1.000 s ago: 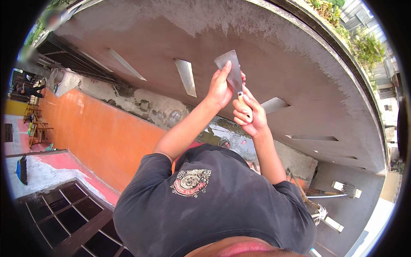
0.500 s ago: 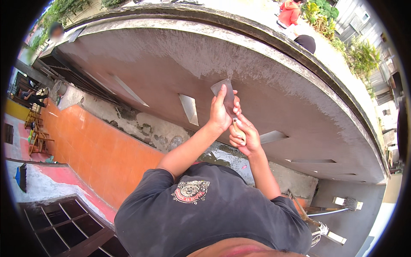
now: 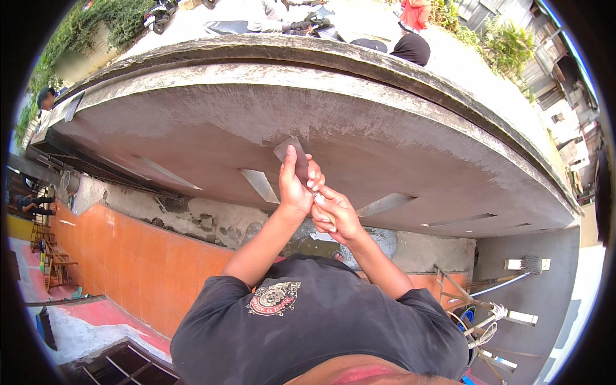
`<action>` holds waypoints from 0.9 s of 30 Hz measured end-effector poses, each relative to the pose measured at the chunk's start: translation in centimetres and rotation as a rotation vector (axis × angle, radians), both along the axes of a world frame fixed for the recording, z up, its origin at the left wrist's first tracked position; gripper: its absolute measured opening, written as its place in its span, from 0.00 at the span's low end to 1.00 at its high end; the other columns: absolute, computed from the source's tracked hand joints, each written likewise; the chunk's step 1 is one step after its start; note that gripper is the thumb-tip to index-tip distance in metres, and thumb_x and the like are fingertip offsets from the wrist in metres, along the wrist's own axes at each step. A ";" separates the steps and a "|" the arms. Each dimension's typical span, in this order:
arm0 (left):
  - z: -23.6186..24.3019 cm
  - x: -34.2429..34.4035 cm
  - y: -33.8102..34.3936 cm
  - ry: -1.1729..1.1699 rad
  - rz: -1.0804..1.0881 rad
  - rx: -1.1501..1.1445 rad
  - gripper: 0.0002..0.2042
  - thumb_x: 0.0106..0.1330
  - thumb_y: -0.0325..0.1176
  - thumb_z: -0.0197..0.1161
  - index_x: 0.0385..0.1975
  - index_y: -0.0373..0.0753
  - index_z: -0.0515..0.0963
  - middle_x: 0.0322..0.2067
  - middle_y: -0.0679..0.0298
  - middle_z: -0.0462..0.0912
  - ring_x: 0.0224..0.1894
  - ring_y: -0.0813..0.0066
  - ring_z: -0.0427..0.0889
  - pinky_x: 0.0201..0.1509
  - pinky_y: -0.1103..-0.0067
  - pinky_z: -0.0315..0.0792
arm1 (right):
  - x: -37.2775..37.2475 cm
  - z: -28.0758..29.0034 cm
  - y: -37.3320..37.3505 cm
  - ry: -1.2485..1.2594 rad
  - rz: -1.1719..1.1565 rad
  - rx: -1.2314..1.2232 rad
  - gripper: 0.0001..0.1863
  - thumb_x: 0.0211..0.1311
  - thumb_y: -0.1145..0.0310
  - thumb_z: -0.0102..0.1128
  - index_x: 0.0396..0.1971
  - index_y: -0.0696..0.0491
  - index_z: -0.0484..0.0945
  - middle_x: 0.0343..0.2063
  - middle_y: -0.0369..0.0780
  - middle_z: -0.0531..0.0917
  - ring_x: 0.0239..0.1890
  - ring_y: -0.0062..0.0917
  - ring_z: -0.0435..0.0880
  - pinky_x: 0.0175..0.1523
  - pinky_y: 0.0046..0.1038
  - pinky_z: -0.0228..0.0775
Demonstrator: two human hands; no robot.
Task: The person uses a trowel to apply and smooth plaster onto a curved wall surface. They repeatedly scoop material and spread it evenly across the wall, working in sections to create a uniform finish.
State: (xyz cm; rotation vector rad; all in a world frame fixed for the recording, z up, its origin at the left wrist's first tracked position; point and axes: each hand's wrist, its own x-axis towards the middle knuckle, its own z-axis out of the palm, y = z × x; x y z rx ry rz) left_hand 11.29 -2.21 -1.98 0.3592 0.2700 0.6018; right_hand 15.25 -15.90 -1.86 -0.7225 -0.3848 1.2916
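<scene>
Both my arms reach out from my dark t-shirt (image 3: 308,327) to a grey, wet-looking cement face of a curved concrete ledge (image 3: 385,147). A flat steel trowel (image 3: 287,151) lies against that cement. My left hand (image 3: 294,187) presses its fingers on the back of the trowel blade. My right hand (image 3: 335,218) is closed around the trowel's handle just behind it, touching the left hand. Most of the handle is hidden inside the fist.
An orange wall (image 3: 128,263) with a rough grey band above it runs at the left. Wooden chairs (image 3: 51,256) stand far left. A broom (image 3: 513,273) and rope sit at the right. People and motorbikes (image 3: 282,16) are beyond the ledge's top, with greenery (image 3: 507,38) nearby.
The view has tilted, so the ledge's top edge and the street beyond it now show. My hands and the trowel sit lower in the picture, still together on the cement.
</scene>
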 end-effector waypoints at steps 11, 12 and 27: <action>0.0 -0.2 0.2 0.101 -0.011 -0.037 0.22 0.74 0.55 0.56 0.34 0.38 0.74 0.13 0.65 0.69 0.11 0.78 0.63 0.15 0.80 0.60 | -0.1 0.0 0.2 0.007 0.021 0.067 0.19 0.76 0.64 0.52 0.62 0.53 0.70 0.17 0.30 0.68 0.11 0.10 0.57 0.19 0.16 0.52; -0.1 -0.3 0.3 0.061 0.044 0.005 0.23 0.74 0.55 0.56 0.34 0.38 0.74 0.13 0.65 0.69 0.11 0.78 0.63 0.15 0.80 0.60 | -0.3 -0.1 0.3 -0.006 0.006 -0.022 0.20 0.76 0.65 0.52 0.63 0.53 0.69 0.17 0.30 0.68 0.11 0.10 0.57 0.18 0.16 0.52; 0.6 -0.3 0.1 0.034 0.071 -0.021 0.23 0.73 0.55 0.58 0.34 0.37 0.73 0.13 0.63 0.69 0.12 0.78 0.64 0.15 0.79 0.60 | -0.2 0.2 0.3 -0.074 -0.009 -0.057 0.19 0.78 0.64 0.50 0.63 0.53 0.69 0.17 0.30 0.68 0.11 0.10 0.58 0.18 0.16 0.51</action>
